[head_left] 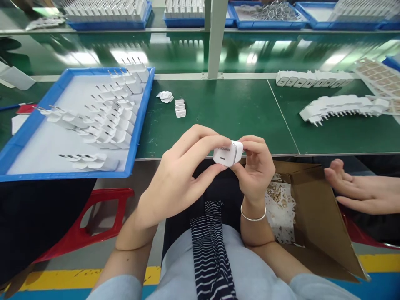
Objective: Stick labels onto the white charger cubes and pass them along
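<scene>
A white charger plug [229, 154] with a small port slot is held between my two hands, just in front of the table's near edge. My left hand [178, 179] pinches it from the left, fingers over its top and thumb beneath. From the right, my right hand [256, 164] grips the same charger with thumb and fingers; its prongs are hidden. Two small piles of white pieces [180, 108] lie on the green table [218, 112] beyond my hands. To the left, a blue tray [139, 125] holds several white chargers [106, 133] with prongs showing.
At the right lie rows of white chargers [343, 106] and sheets of labels [378, 79]. An open cardboard box [315, 216] with paper scraps stands below the table's edge. Another person's hand [359, 187] is at the right. A metal post [215, 41] rises behind, beside shelf trays.
</scene>
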The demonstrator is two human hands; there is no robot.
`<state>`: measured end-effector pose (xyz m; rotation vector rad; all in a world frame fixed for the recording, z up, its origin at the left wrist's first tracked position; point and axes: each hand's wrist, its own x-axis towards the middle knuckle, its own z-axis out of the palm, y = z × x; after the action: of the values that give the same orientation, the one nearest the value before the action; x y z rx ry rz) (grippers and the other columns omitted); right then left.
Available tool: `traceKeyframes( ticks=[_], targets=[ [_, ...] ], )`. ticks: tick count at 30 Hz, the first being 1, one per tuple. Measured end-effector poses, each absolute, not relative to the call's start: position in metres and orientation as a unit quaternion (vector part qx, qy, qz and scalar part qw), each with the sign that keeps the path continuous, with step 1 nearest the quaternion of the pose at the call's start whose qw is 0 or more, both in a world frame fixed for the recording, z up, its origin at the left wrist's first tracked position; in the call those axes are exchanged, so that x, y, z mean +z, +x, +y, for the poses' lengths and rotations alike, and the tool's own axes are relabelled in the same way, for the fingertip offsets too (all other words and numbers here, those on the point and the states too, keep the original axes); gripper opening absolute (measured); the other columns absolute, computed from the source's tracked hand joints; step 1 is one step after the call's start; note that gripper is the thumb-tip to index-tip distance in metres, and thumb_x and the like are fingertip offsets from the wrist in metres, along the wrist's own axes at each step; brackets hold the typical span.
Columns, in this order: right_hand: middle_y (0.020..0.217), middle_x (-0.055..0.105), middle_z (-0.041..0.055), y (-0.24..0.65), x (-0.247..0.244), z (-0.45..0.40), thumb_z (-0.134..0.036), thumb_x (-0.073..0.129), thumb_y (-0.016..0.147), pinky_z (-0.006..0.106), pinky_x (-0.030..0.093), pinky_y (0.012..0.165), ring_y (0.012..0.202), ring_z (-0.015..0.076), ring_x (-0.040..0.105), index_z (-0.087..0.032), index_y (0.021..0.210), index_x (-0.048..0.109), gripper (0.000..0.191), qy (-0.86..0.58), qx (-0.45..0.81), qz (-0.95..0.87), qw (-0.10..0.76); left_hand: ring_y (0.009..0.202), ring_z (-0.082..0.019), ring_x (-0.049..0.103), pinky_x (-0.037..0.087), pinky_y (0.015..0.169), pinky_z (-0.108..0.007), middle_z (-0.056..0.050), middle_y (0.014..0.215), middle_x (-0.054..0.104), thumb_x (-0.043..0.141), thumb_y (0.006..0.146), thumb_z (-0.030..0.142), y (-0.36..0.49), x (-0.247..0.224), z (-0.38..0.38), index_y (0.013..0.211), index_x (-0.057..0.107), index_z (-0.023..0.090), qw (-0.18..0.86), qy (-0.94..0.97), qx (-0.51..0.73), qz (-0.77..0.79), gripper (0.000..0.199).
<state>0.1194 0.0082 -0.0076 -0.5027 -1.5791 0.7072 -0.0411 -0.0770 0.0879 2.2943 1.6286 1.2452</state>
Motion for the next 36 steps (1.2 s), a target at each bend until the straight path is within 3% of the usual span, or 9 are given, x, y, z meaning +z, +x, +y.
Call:
traceKeyframes(
  ticks=[4,7,10,15,18,23,30,33,36],
  targets=[
    [0.099,0.064,0.0029,0.121,-0.008,0.01,-0.033,0.079,0.083,0.037,0.051,0.075,0.09,0.021,0.061,-0.027,0.105,0.066,0.026,-0.226,0.324,-0.672,0.626,0.101,-0.017,0.067,0.058,0.091,-0.033,-0.004,0.11,0.069,0.071,0.09,0.013,-0.039,0.089,-0.069,0.117,0.067,0.024,0.057,0.74,0.428,0.516,0.03],
    [0.096,0.065,0.0028,0.126,-0.012,0.022,-0.04,0.081,0.081,0.035,0.052,0.074,0.089,0.0199,0.062,-0.026,0.1,0.068,0.027,-0.214,0.408,-0.621,0.634,0.099,-0.016,0.068,0.058,0.092,-0.031,-0.004,0.112,0.069,0.075,0.087,0.015,-0.034,0.086,-0.056,0.123,0.066,0.023,0.1,0.733,0.454,0.496,0.038],
    [0.086,0.062,0.0006,0.137,-0.017,0.041,-0.054,0.081,0.077,0.031,0.05,0.065,0.075,0.0164,0.059,-0.026,0.095,0.068,0.036,-0.222,0.509,-0.508,0.658,0.099,-0.015,0.07,0.058,0.096,-0.032,-0.005,0.122,0.067,0.075,0.087,0.015,-0.028,0.078,-0.041,0.135,0.06,0.024,0.16,0.722,0.472,0.48,0.052],
    [0.081,0.056,0.0007,0.17,-0.01,0.072,-0.067,0.078,0.071,0.027,0.041,0.053,0.062,0.0128,0.045,-0.024,0.089,0.063,0.049,-0.216,0.603,-0.347,0.686,0.098,-0.019,0.072,0.059,0.093,-0.034,-0.005,0.106,0.074,0.07,0.092,0.028,-0.021,0.037,-0.027,0.112,0.072,0.023,0.257,0.718,0.408,0.502,0.021],
    [0.079,0.05,0.0003,0.189,-0.006,0.08,-0.069,0.071,0.079,0.026,0.039,0.05,0.061,0.0127,0.037,-0.024,0.086,0.06,0.047,-0.191,0.623,-0.314,0.691,0.092,-0.022,0.075,0.062,0.089,-0.038,-0.006,0.104,0.077,0.069,0.091,0.036,-0.014,-0.007,-0.026,0.102,0.076,0.022,0.376,0.69,0.337,0.519,0.019],
    [0.075,0.044,-0.0011,0.21,-0.009,0.085,-0.064,0.052,0.094,0.024,0.04,0.044,0.058,0.0119,0.033,-0.023,0.078,0.058,0.045,-0.193,0.586,-0.338,0.711,0.091,-0.026,0.077,0.064,0.09,-0.043,-0.007,0.097,0.08,0.062,0.092,0.037,0.008,-0.06,-0.041,0.096,0.078,0.022,0.492,0.642,0.254,0.531,0.022],
    [0.072,0.056,-0.0066,0.23,-0.013,0.092,-0.034,0.026,0.103,0.013,0.035,0.046,0.062,-0.0003,0.05,-0.015,0.058,0.051,0.055,-0.194,0.514,-0.397,0.735,0.084,-0.03,0.079,0.067,0.078,-0.039,-0.002,0.091,0.081,0.061,0.089,0.039,0.022,-0.076,-0.048,0.095,0.077,0.038,0.457,0.697,0.286,0.474,0.018],
    [0.085,0.062,-0.0072,0.238,-0.012,0.091,-0.028,0.006,0.103,0.015,0.038,0.05,0.066,-0.002,0.054,-0.013,0.066,0.062,0.069,-0.197,0.481,-0.39,0.76,0.075,-0.032,0.079,0.07,0.066,-0.041,-0.004,0.085,0.081,0.063,0.086,0.047,0.024,-0.08,-0.037,0.092,0.079,0.036,0.447,0.712,0.316,0.441,0.02],
    [0.092,0.062,-0.0015,0.235,-0.016,0.089,-0.055,0.033,0.104,0.017,0.049,0.053,0.07,0.0066,0.05,-0.021,0.097,0.073,0.052,-0.15,0.578,-0.287,0.749,0.076,-0.03,0.079,0.07,0.064,-0.04,-0.005,0.086,0.08,0.06,0.091,0.041,0.039,-0.049,-0.025,0.094,0.079,0.033,0.407,0.739,0.363,0.395,0.021]
  ],
)
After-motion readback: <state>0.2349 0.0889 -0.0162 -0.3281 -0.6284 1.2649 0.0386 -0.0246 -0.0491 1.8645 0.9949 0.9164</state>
